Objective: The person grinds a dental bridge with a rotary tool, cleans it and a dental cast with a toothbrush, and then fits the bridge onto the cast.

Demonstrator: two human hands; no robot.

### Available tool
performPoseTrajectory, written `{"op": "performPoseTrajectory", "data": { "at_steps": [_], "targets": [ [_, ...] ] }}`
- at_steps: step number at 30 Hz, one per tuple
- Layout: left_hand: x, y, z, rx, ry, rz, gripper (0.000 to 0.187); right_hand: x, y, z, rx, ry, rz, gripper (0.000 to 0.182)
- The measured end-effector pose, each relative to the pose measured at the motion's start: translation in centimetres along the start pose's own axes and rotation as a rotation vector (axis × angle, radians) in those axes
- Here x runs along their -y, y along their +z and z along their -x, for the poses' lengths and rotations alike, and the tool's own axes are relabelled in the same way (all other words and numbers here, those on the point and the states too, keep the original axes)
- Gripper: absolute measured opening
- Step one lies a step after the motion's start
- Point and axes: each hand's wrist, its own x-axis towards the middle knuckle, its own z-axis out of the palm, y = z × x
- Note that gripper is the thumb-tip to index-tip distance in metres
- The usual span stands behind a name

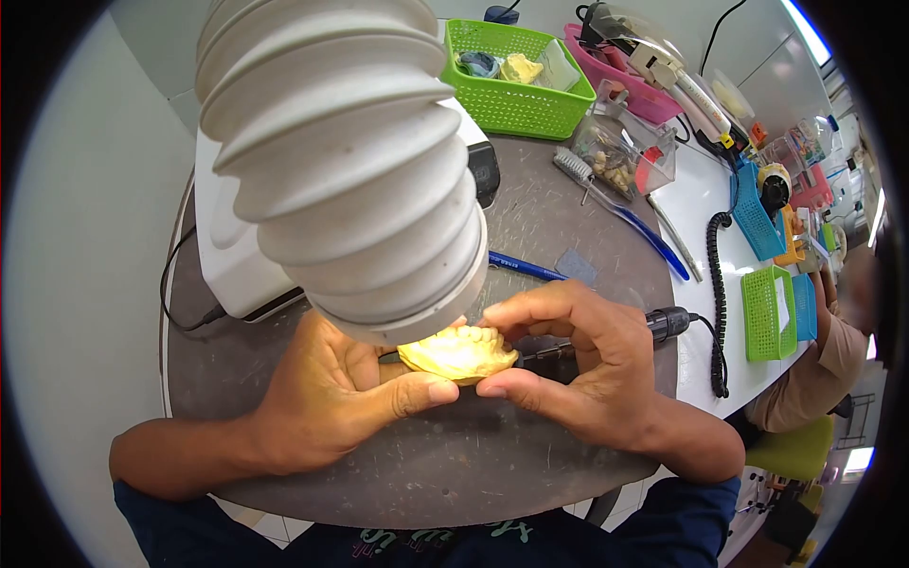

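Note:
A yellow plaster dental cast [456,353] with a row of teeth along its top edge is held between both hands, below the mouth of a white ribbed hose [350,170]. My left hand [355,374] grips its left end, thumb on the near face and fingers partly hidden behind. At the other end, my right hand [578,364] pinches the cast between thumb and fingertips. A dark rotary handpiece [668,324] with a cord lies on the table behind my right hand, partly covered by it.
A white machine [237,237] stands left. Beyond the hands lie a blue pen [524,267], a brush [630,222] and a clear container [625,151]. A green basket [516,104] holds casts. A coiled cord [717,303] hangs right, near a seated person [805,379].

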Motion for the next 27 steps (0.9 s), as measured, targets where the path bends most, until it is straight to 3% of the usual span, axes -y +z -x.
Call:
{"op": "performPoseTrajectory", "data": {
  "at_steps": [8, 12, 27],
  "targets": [
    [-0.51, 0.29, -0.03, -0.042, -0.072, 0.057, 0.052, -0.3, -0.05, -0.03, 0.021, -0.03, 0.003, 0.045],
    [-0.26, -0.15, -0.05, 0.029, -0.022, -0.026, 0.051, -0.43, 0.39, -0.18, -0.062, -0.039, -0.012, 0.037],
    [0.17, -0.11, -0.23, 0.009, 0.018, -0.021, 0.051, -0.21, 0.2, -0.35, -0.056, -0.065, 0.027, 0.032]
  ]
}}
